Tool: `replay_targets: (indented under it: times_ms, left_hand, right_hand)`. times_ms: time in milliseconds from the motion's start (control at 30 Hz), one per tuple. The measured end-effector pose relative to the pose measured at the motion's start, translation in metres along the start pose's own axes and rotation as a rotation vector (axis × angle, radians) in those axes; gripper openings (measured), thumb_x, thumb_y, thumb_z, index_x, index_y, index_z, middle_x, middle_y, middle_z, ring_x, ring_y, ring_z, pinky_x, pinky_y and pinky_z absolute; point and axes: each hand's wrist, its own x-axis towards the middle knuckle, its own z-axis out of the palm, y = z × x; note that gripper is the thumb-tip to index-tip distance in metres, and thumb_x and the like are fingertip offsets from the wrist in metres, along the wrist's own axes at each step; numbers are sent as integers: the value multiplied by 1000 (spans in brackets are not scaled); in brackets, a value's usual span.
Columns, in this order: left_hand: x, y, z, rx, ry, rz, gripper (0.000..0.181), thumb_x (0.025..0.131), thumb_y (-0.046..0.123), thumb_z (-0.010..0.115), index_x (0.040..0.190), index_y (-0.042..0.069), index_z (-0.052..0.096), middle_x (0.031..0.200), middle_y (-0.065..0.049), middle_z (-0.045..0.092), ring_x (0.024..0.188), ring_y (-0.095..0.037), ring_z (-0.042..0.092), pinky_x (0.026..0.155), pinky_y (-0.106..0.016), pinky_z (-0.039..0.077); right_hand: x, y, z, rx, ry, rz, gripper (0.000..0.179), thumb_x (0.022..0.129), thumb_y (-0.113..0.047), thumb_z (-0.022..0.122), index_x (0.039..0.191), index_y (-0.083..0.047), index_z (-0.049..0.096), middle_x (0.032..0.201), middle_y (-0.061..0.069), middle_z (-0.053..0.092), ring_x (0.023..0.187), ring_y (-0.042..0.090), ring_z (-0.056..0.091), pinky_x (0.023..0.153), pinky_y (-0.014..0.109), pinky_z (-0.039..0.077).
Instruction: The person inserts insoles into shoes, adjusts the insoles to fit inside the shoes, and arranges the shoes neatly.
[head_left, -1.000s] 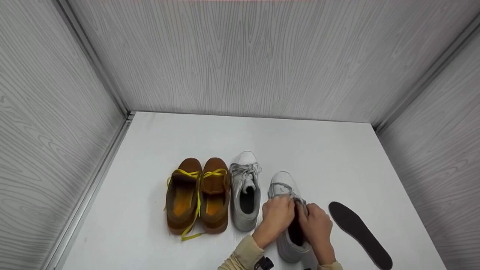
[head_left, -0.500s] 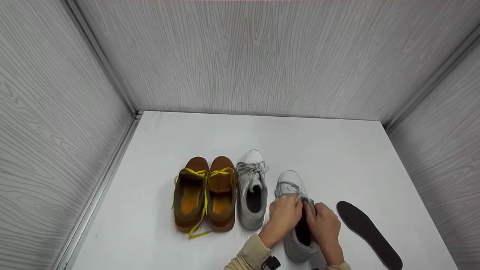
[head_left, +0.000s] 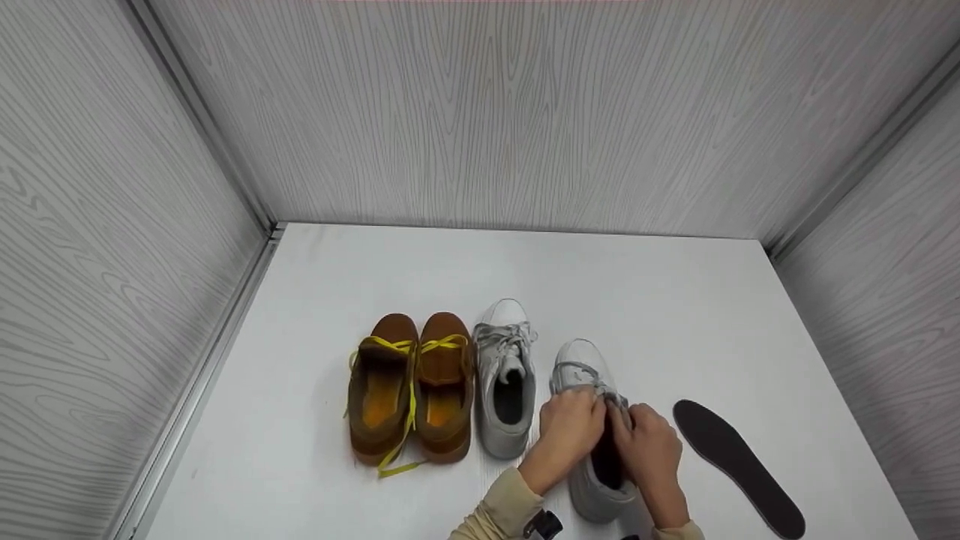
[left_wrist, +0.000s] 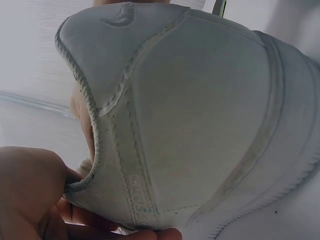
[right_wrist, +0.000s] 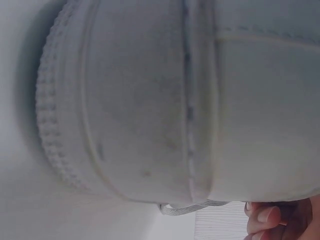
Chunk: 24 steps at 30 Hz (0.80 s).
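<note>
A white sneaker (head_left: pixel 579 358) with grey laces stands on the table, toe pointing away, its dark opening facing up. My left hand (head_left: pixel 568 431) grips the left edge of its opening near the laces. On the opposite edge my right hand (head_left: pixel 651 450) pinches the upper, thumb on the inner side. In the left wrist view the sneaker's side (left_wrist: pixel 200 115) fills most of the picture, with the left thumb (left_wrist: pixel 30 180) at the collar edge. The right wrist view shows the sneaker's side (right_wrist: pixel 135 100) close up, and curled fingertips (right_wrist: pixel 265 217) below it.
A dark insole (head_left: pixel 739 465) lies flat to the right. Left of the hands stands the matching white sneaker (head_left: pixel 504 390). Two brown shoes (head_left: pixel 382 390) with yellow laces sit further left. Grey wood-grain panels (head_left: pixel 480 112) enclose the white table (head_left: pixel 600 277).
The head view has swung slightly, so everything sits a little further right than one second ago. Both hands keep hold of the sneaker with barely any movement.
</note>
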Motion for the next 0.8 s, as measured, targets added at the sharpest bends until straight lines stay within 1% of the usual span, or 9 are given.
replay_targets:
  times_ms: [167, 267, 400, 467, 567, 633, 700, 733, 800]
  left_hand:
    - [-1, 1, 0, 10, 8, 3, 25, 96, 27, 58, 75, 13, 63, 74, -8, 69, 66, -30, 68, 51, -39, 49]
    - [-1, 0, 1, 48, 27, 13, 25, 95, 30, 59, 77, 13, 65, 73, -8, 69, 64, -30, 67, 50, -39, 48]
    - [0, 0, -3, 103, 26, 15, 27, 91, 34, 62, 75, 13, 65, 72, -7, 68, 63, -29, 66, 50, -39, 47]
    - [1, 0, -7, 110, 1, 13, 28, 89, 36, 63, 72, 13, 64, 71, -6, 68, 62, -29, 66, 50, -38, 47]
    - [4, 2, -17, 88, -63, 12, 31, 88, 39, 63, 71, 13, 62, 72, -6, 67, 64, -29, 65, 51, -38, 47]
    - [6, 3, -25, 52, -89, 18, 30, 88, 40, 62, 74, 14, 64, 73, -5, 67, 66, -28, 65, 53, -37, 47]
    - [9, 3, -32, -38, -107, 30, 28, 89, 39, 61, 76, 14, 65, 74, -3, 67, 67, -25, 65, 56, -36, 48]
    - [10, 3, -36, -112, -111, 34, 26, 90, 38, 61, 78, 15, 67, 76, -2, 68, 69, -22, 65, 58, -34, 49]
    - [13, 3, -41, -309, -123, 30, 21, 92, 33, 61, 84, 16, 70, 82, 2, 70, 75, -15, 67, 65, -29, 51]
  right_hand:
    - [1, -1, -2, -1, -11, 1, 42, 86, -19, 72, 56, -13, 44, 52, 0, 43, 45, 15, 38, 41, 34, 34]
    - [2, -1, -4, 10, -50, 20, 39, 85, -20, 72, 57, -12, 47, 54, 0, 45, 47, 15, 39, 43, 33, 35]
    - [5, -2, -13, 29, -153, 68, 35, 83, -24, 75, 60, -12, 51, 57, -1, 47, 51, 15, 41, 47, 32, 36]
    - [8, -2, -20, 45, -224, 100, 35, 83, -29, 76, 62, -12, 54, 59, -1, 49, 53, 15, 43, 49, 32, 37]
    - [13, -1, -32, 80, -305, 138, 29, 84, -34, 76, 68, -13, 64, 64, -2, 57, 56, 14, 47, 50, 31, 39]
    - [17, 2, -40, 117, -315, 159, 27, 85, -36, 76, 74, -13, 69, 67, -3, 61, 58, 14, 50, 52, 30, 40]
    - [21, 7, -45, 146, -283, 169, 26, 88, -38, 74, 80, -13, 73, 70, -2, 64, 60, 14, 53, 54, 29, 42]
    - [23, 11, -47, 153, -253, 171, 26, 88, -38, 73, 82, -12, 74, 71, -1, 65, 61, 14, 55, 55, 30, 43]
    - [27, 22, -51, 147, -186, 176, 27, 90, -37, 72, 83, -11, 74, 71, 0, 65, 63, 16, 56, 58, 31, 44]
